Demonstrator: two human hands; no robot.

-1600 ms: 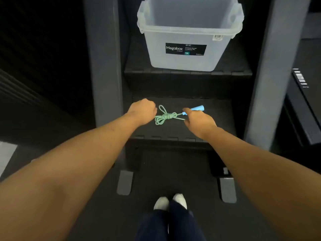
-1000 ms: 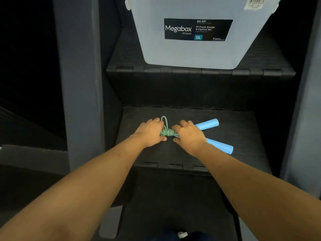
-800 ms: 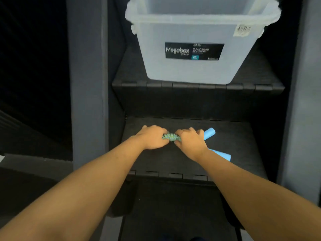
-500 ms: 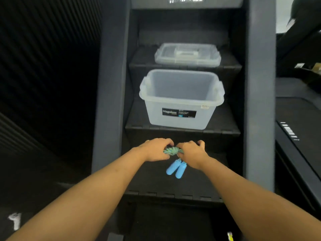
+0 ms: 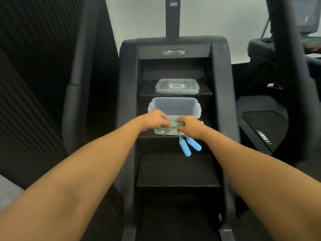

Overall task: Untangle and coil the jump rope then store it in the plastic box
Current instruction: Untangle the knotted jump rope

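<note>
Hands, left [image 5: 153, 120] and right [image 5: 189, 126], clutch the knotted green jump rope [image 5: 173, 124] (blue handles dangling); untangling, coiling, boxing into the clear plastic box [image 5: 174, 106] remain.

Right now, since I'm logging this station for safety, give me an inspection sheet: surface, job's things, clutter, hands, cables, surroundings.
Surface: dark ribbed steps of a stair machine.
Job's things: green jump rope bunched, held before the open plastic box, not inside; its two blue handles dangle below the hands.
Clutter: clear lid on the step above the box.
Grippers: left hand and right hand both grip the rope bundle.
Cables: nothing seen.
Surroundings: treadmill at right, pale wall behind, dark ribbed panel at left.
</note>
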